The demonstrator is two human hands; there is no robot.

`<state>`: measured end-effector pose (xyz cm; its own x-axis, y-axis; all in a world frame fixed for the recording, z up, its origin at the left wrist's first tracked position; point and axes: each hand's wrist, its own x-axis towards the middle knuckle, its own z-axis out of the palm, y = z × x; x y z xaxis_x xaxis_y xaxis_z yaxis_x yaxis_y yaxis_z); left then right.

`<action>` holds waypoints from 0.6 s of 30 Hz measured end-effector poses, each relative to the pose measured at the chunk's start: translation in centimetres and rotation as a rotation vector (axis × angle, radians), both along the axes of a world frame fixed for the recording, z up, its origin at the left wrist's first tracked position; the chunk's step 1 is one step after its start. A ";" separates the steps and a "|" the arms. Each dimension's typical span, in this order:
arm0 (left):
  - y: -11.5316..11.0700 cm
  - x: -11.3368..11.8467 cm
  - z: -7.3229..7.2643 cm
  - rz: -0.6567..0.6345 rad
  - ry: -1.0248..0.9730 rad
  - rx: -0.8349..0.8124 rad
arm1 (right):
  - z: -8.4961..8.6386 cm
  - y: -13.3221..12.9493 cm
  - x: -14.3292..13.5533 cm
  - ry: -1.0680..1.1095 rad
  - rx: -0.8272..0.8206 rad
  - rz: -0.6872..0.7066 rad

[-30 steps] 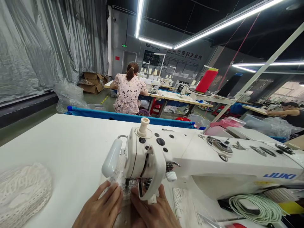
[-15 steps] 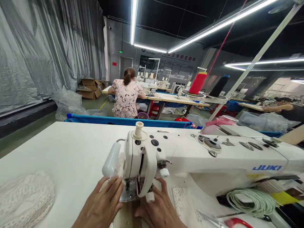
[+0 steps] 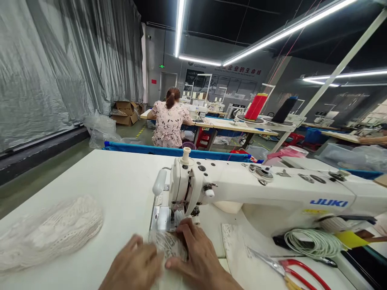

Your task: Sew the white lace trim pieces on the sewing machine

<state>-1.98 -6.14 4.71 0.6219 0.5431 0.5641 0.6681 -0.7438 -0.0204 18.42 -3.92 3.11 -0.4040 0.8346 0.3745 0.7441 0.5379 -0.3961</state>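
Note:
A white JUKI sewing machine [image 3: 272,193] stands on the white table, its needle area just beyond my hands. White lace [image 3: 169,243] lies in front of the presser foot, between my two hands. My right hand [image 3: 196,251] rests on the lace's right side, thumb and fingers spread, fingertips close to the foot. My left hand [image 3: 136,264] is at the lace's left edge, smeared by motion, so its fingers and anything in them cannot be made out. A heap of white lace [image 3: 60,233] lies at the left of the table.
Red-handled scissors [image 3: 281,268], another lace strip [image 3: 234,245] and a coil of pale green cord [image 3: 314,243] lie at the right. Red [image 3: 256,106] and black [image 3: 284,110] thread cones stand behind the machine. A person [image 3: 171,121] sits at a table farther off.
Both hands have come back from beside the presser foot, and lace now shows between them. My left hand is blurred. The view has shifted, bringing more of the scissors and lace heap into sight.

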 end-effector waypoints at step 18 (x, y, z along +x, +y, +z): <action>-5.6 -2.4 5.6 -0.042 -0.474 -1.553 | 6.4 -7.2 -1.3 0.745 -1.005 0.348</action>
<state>-4.38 -11.73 10.26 0.5900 0.7292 -0.3465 0.3752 0.1323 0.9174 17.15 -11.16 9.46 -0.6218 0.7734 -0.1239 0.0538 -0.1157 -0.9918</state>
